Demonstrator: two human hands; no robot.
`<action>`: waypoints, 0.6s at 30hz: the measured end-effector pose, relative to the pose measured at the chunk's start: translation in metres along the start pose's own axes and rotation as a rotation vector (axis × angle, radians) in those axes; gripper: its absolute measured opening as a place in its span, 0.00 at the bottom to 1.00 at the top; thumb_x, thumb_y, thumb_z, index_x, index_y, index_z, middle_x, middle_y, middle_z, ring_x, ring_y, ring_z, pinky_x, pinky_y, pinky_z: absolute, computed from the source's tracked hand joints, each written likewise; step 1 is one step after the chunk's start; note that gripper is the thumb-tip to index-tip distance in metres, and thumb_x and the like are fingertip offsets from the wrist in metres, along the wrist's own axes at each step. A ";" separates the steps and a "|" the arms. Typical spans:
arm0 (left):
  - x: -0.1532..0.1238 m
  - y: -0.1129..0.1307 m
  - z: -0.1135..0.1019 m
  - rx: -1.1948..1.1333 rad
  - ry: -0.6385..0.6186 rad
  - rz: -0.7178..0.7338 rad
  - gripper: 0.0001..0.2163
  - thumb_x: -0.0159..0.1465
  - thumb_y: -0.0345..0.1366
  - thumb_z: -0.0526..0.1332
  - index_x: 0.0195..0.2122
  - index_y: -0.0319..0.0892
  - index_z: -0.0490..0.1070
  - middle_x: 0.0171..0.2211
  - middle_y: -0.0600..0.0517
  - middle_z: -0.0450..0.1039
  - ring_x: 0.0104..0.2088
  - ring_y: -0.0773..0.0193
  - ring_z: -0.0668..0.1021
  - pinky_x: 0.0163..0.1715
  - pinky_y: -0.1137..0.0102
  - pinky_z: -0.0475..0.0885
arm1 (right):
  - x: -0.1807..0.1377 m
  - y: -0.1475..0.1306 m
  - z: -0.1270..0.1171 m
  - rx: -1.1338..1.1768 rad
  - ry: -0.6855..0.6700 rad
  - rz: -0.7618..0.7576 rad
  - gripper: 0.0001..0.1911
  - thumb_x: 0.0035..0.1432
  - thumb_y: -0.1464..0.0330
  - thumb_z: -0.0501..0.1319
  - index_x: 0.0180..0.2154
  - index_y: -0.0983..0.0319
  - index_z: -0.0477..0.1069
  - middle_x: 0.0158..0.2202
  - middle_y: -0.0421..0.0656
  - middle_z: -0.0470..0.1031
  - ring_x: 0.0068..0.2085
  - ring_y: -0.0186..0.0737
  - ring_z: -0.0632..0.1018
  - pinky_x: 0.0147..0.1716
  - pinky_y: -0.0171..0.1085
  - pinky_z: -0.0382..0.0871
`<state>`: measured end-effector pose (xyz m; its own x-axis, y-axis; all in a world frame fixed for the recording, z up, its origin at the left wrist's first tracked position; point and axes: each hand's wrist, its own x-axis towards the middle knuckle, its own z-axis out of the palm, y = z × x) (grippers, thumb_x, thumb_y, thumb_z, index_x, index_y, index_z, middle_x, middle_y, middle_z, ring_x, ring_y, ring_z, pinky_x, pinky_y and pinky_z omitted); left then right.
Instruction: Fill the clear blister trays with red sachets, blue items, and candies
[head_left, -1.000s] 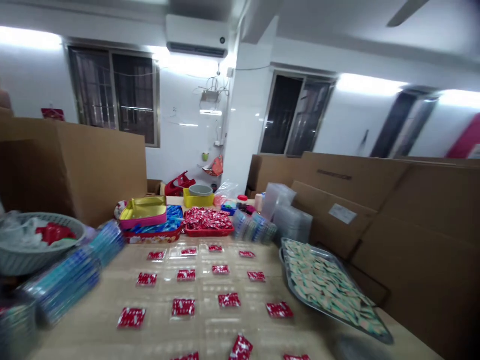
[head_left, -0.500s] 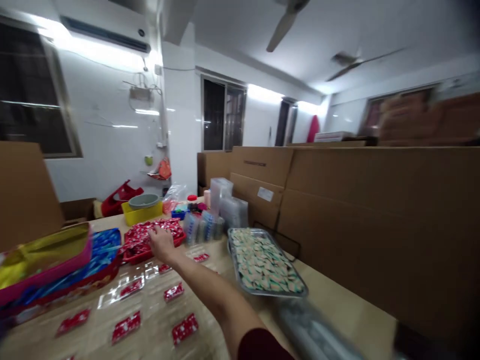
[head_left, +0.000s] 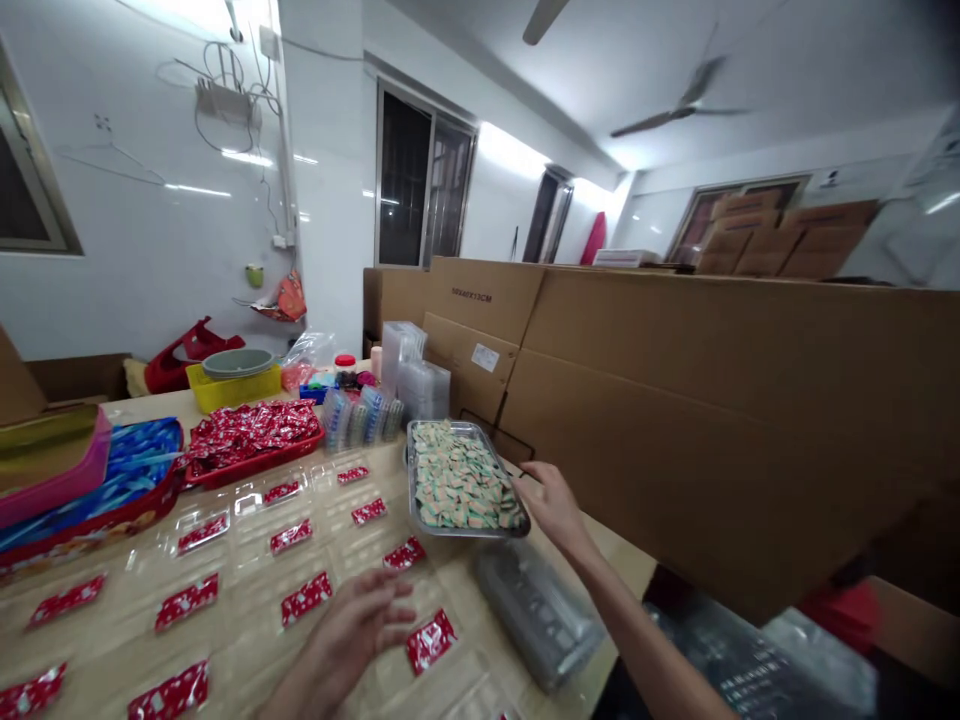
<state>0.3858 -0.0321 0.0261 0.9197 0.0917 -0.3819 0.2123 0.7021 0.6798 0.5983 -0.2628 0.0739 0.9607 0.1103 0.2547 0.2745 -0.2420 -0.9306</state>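
Pale wooden surface [head_left: 454, 578] lies under rows of flat, clear plastic trays [head_left: 247, 500], many bearing one shiny red-and-white packet [head_left: 431, 641], spread on the near side and to the left of a rectangular silver metal tray [head_left: 465, 532]. Closest of all, short of the metal tray, the left hand [head_left: 351, 630] hangs with its fingers parted above the packets, apparently with nothing in it. Right of it, just nearer than the metal tray, sits a blurred grey stack of clear plastic [head_left: 536, 615]. The right hand [head_left: 551, 510] is at the metal tray's right edge, fingertips towards the rim — I cannot tell whether they touch or grip. The two hands are well apart. Small cream-and-green wrapped pieces [head_left: 465, 480] fill the metal tray. Left of it and a little beyond stands a red plastic tub [head_left: 262, 467] heaped with more red packets; just behind the metal tray are upright clear plastic containers [head_left: 424, 388]. Farther back rise a brown cardboard barrier [head_left: 675, 370] and a white wall [head_left: 322, 200].

As a judgement: a one-sided push on the rim could tip the metal tray and spill pieces — and a low left sleeve or wrist could knock packets askew.
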 end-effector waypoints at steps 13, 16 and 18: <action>0.113 -0.015 0.035 -0.269 0.027 -0.002 0.09 0.50 0.21 0.58 0.32 0.33 0.69 0.23 0.47 0.77 0.26 0.60 0.78 0.41 0.62 0.71 | -0.026 0.046 -0.009 0.430 -0.286 0.391 0.14 0.37 0.64 0.69 0.29 0.64 0.74 0.28 0.48 0.78 0.29 0.44 0.79 0.28 0.38 0.75; 0.114 -0.018 0.039 -0.307 0.028 0.064 0.10 0.45 0.19 0.57 0.29 0.34 0.70 0.22 0.47 0.76 0.24 0.62 0.77 0.43 0.60 0.70 | -0.024 0.058 -0.011 0.486 -0.238 0.411 0.17 0.34 0.64 0.70 0.30 0.63 0.76 0.29 0.48 0.79 0.32 0.50 0.81 0.29 0.40 0.77; 0.109 -0.019 0.042 -0.329 0.023 0.109 0.11 0.43 0.19 0.57 0.27 0.35 0.71 0.23 0.47 0.77 0.23 0.61 0.77 0.43 0.59 0.70 | -0.022 0.071 -0.014 0.488 -0.223 0.424 0.19 0.32 0.62 0.71 0.31 0.61 0.76 0.32 0.50 0.79 0.35 0.56 0.81 0.32 0.43 0.79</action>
<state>0.4956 -0.0647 -0.0019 0.9227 0.1915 -0.3345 -0.0080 0.8772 0.4801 0.5971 -0.2963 0.0059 0.9353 0.3108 -0.1690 -0.2235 0.1488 -0.9633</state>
